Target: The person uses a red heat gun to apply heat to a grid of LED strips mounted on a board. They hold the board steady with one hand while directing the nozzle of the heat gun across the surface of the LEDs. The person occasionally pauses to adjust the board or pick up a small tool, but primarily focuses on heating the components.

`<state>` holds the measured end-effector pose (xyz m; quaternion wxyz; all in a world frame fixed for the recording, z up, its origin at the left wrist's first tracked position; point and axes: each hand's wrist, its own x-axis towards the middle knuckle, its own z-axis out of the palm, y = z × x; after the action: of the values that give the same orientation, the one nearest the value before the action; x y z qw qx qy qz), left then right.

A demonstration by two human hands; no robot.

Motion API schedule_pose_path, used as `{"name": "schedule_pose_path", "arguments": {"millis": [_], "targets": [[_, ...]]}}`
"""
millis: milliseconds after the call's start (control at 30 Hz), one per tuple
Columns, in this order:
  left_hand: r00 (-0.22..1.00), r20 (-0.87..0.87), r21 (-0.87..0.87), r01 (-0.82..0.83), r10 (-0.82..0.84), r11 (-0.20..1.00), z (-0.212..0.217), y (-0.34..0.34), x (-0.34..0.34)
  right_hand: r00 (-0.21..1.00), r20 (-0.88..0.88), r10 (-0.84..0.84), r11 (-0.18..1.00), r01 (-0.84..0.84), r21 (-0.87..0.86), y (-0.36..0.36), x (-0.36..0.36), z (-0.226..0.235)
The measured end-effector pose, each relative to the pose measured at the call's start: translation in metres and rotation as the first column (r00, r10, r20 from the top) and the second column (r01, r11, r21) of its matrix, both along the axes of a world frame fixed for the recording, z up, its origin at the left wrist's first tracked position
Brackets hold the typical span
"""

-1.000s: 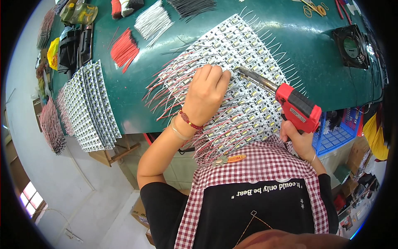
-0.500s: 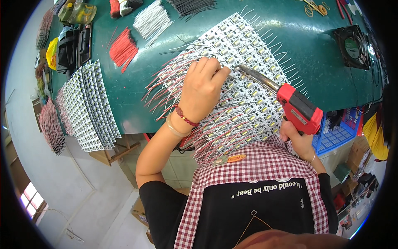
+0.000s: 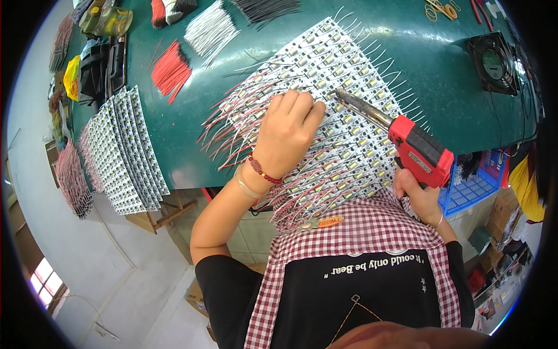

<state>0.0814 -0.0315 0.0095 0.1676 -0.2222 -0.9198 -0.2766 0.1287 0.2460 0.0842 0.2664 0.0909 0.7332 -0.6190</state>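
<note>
A white LED circuit board panel point(image 3: 349, 75) lies on the green table and laps over its near edge. Red and white wires stick out along its left side, white ones along its right. My left hand point(image 3: 289, 129) is over the panel's middle, fingertips pinched together at its surface; whatever they hold is hidden beneath them. In my right hand point(image 3: 411, 185) is the handle of a red and black soldering gun point(image 3: 421, 152). Its dark metal tip points up and left, close to the board and just right of my left fingers.
Bundles of red wires point(image 3: 171, 71), white wires point(image 3: 210, 32) and black wires point(image 3: 266, 10) lie at the back left. Stacked LED panels point(image 3: 125, 151) overhang the table's left edge. A black fan point(image 3: 493, 63) stands at the right, above a blue basket point(image 3: 474, 186).
My left hand has shifted slightly toward me, its fingertips still pinched at the panel. The soldering gun and my right hand have hardly moved.
</note>
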Motion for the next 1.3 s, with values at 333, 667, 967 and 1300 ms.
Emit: {"name": "schedule_pose_path", "arguments": {"millis": [333, 667, 967, 1300], "targets": [[1.000, -0.001, -0.027, -0.009, 0.009, 1.000, -0.0013, -0.0028, -0.0004, 0.997, 0.057, 0.050, 0.998, -0.052, 0.030, -0.0024, -0.0019, 0.0000], [0.998, -0.051, 0.004, -0.026, 0.026, 1.000, -0.0035, -0.0002, 0.0031, 0.995, 0.026, 0.094, 0.994, -0.096, 0.050, 0.0009, -0.0002, -0.0033], [0.998, -0.033, 0.005, -0.053, 0.053, 0.999, -0.0041, 0.0008, 0.0045, 0.990, -0.002, 0.138, 0.984, -0.137, 0.111, -0.0030, -0.0006, -0.0031], [0.999, -0.027, 0.007, -0.043, 0.043, 0.999, -0.0029, 0.0024, 0.0045, 0.994, 0.005, 0.109, 0.989, -0.109, 0.105, -0.0022, -0.0012, 0.0009]]}}
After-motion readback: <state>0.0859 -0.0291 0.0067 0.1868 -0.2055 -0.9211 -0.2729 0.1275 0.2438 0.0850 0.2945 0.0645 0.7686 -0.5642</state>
